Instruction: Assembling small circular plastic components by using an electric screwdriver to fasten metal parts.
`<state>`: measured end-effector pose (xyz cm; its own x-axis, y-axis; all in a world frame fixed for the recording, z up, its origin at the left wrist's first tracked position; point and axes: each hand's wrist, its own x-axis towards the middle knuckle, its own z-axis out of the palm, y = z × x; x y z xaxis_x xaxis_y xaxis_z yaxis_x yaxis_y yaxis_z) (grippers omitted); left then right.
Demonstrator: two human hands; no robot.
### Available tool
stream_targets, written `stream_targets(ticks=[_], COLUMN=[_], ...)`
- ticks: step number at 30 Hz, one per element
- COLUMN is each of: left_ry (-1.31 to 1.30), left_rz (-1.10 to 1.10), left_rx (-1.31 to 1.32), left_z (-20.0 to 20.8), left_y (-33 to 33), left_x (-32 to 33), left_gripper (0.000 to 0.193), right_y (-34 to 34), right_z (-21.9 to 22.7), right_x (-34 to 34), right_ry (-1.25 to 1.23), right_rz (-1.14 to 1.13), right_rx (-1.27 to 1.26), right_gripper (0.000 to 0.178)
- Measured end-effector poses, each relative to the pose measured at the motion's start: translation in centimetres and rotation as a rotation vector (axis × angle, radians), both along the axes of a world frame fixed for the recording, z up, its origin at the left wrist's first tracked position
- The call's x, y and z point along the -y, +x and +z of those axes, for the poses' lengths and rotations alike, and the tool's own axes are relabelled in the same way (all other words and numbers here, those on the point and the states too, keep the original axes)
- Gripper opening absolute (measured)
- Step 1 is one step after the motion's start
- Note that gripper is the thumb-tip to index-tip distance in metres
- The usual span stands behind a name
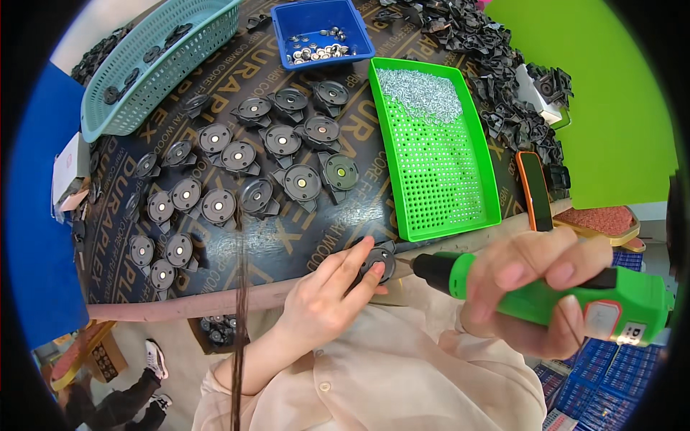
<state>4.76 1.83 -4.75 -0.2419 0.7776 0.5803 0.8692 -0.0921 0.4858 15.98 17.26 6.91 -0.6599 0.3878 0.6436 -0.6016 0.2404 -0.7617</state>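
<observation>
1. The round black plastic disc part with a metal centre [376, 263] lay at the near edge of the dark printed tabletop [287, 248], and we pinned it there with our left hand [327, 294], fingers pressed down together on its rim.
2. Our right hand [535, 280] was clamped around the green cordless electric screwdriver [553, 291], its dark nose and bit aimed sideways at the disc; we could not tell whether the bit tip had touched it.
3. Many like black disc parts [241, 169], each with a pale centre, were spread in loose rows over the middle and left of the tabletop, well apart from the one in hand. We judged these to be pieces waiting or already done, but the picture did not show which, so how far the work had gone stayed uncertain.
4. A bright green perforated plastic tray [438, 165] stood toward the right, with a heap of small silvery screws [420, 92] at its far end.
5. A small blue plastic bin [325, 32] of shiny round metal pieces sat at the far edge, beside a teal plastic lattice basket [154, 68] at the far left corner.
6. A heap of loose black plastic parts [503, 79] ran along the far right corner.
</observation>
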Motion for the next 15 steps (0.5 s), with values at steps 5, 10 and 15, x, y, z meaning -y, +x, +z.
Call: stream_targets(ticks=[5,10,15], left_ry=[-0.004,-0.004,-0.015], left_rz=[0.001,0.015,0.042], left_rx=[-0.002,-0.118,-0.131], left_z=[0.3,-0.1,0.0], left_y=[0.0,0.0,-0.1], left_x=[0.0,0.0,0.2], left_gripper=[0.036,0.024,0.022], right_y=[-0.7,-1.0,-1.0], right_z=[-0.6,-0.5,-0.3], right_x=[0.7,0.2,0.2], right_ry=[-0.002,0.019,0.056], right_rz=[-0.086,0.032,0.035], right_rx=[0.046,0.08,0.119], right_gripper=[0.02,0.018,0.017])
